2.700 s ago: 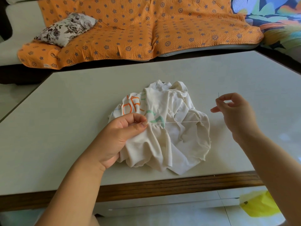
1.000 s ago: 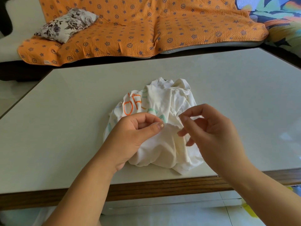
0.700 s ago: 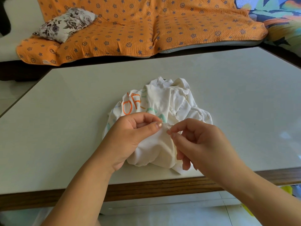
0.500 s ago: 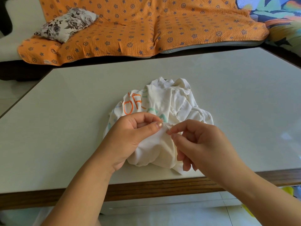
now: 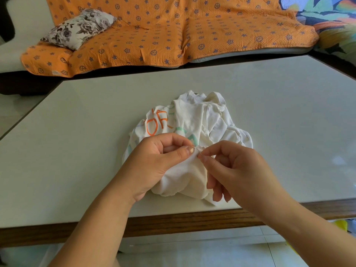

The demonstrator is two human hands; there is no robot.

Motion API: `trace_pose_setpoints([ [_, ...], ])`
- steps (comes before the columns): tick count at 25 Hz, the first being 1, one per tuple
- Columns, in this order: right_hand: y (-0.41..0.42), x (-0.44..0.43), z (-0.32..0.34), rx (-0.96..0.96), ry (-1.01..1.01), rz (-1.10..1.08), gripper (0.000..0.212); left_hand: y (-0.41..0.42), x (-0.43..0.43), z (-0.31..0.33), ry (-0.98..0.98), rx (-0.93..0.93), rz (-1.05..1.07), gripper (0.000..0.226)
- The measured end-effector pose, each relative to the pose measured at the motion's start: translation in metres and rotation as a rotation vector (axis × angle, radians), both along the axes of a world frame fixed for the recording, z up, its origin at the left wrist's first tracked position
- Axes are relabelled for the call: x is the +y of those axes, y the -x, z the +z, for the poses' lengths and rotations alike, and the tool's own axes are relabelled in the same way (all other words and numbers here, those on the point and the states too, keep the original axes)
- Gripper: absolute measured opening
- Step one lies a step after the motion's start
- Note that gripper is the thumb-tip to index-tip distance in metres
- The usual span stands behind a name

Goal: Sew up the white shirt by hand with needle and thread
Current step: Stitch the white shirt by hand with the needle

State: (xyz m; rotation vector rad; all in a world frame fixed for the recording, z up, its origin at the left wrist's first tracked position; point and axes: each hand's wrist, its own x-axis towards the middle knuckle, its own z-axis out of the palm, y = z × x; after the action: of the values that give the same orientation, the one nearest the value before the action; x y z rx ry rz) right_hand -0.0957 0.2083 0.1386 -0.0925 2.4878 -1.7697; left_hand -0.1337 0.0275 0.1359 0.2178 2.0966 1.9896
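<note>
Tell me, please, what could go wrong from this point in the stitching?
1. The needle, pinched by the right hand, lies right beside the thumb of the left hand, which grips the white shirt; a push could prick it.
2. The shirt is bunched in many folds, so a stitch may catch an extra layer underneath.
3. The bundle lies near the front edge of the table; a hard pull might drag it off.

The right hand (image 5: pixel 237 170), earlier held well out to the side of the white shirt (image 5: pixel 202 120) with the thread drawn taut, has come back to the shirt's near fold. The needle (image 5: pixel 198 151) now shows between its fingertips there.
</note>
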Motion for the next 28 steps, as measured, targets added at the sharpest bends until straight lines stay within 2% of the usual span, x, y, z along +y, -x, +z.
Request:
trace_pose_setpoints([
  [10,0.004,-0.003,-0.004,-0.029,0.132,-0.018,0.012,-0.004,0.008,-0.003,0.061,0.044,-0.023,0.013],
  [15,0.008,-0.004,-0.003,-0.07,0.217,-0.029,0.006,-0.005,0.012,-0.005,0.322,0.175,-0.01,0.019],
  [19,0.007,-0.005,-0.005,-0.034,0.122,-0.031,0.01,-0.005,0.015,-0.009,0.387,0.244,-0.002,0.011],
  [24,0.021,0.006,0.001,0.074,-0.042,-0.201,0.012,-0.005,0.016,-0.007,0.413,0.26,0.017,0.004],
  [25,0.025,0.01,0.003,0.056,0.007,-0.225,0.012,-0.005,0.016,-0.007,0.402,0.242,0.011,0.004],
  [26,0.029,0.013,0.005,-0.002,0.15,-0.225,0.012,-0.005,0.014,-0.006,0.391,0.225,0.005,0.008],
  [28,0.037,0.02,0.009,-0.192,0.57,-0.175,0.011,-0.004,0.012,-0.006,0.367,0.182,-0.007,0.015],
])
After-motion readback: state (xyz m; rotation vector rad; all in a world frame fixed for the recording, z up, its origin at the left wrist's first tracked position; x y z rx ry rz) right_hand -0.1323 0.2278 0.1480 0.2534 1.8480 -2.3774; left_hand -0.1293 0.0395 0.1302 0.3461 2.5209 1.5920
